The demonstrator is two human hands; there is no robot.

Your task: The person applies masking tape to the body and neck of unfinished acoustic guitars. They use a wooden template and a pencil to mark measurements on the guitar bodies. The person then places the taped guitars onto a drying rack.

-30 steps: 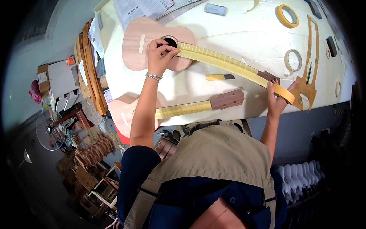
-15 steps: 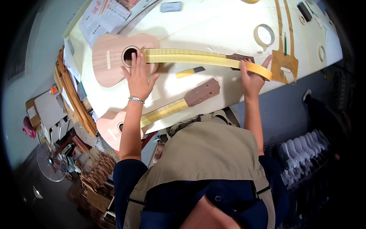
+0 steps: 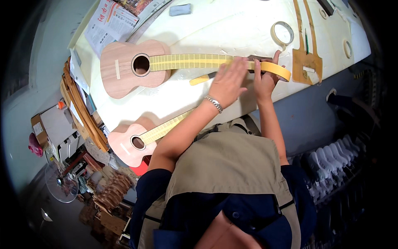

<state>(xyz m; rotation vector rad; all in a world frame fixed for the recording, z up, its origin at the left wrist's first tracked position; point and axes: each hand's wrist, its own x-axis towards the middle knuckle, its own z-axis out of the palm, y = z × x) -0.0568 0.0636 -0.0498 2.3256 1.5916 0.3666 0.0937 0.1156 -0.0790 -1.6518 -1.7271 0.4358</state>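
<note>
A pale wooden ukulele (image 3: pixel 110 62) lies on the white table (image 3: pixel 207 33), its neck pointing right. Yellow masking tape (image 3: pixel 186 62) runs lengthwise along the fretboard. My left hand (image 3: pixel 229 81) is flat with fingers extended, pressing on the tape near the headstock end. In my right hand (image 3: pixel 265 83) is the roll of yellow masking tape (image 3: pixel 278 71), held beside the dark headstock, which the hands mostly cover. Below the neck lies a yellow-handled knife (image 3: pixel 200 80), partly behind my left hand. A second ukulele (image 3: pixel 124 151) rests nearer me; my left arm hides its headstock.
Another tape roll (image 3: pixel 282 33) and a brown flat template (image 3: pixel 298 68) lie to the right. Newspapers (image 3: pixel 110 25) and a grey block (image 3: pixel 180 9) are at the back. Wooden strips (image 3: pixel 83 112) lean by the left table edge, with a fan (image 3: pixel 61 182) below.
My left hand has slid right from beside the sound hole to the headstock end. The tape, bowed before, now lies along the fretboard. My right hand still holds the roll.
</note>
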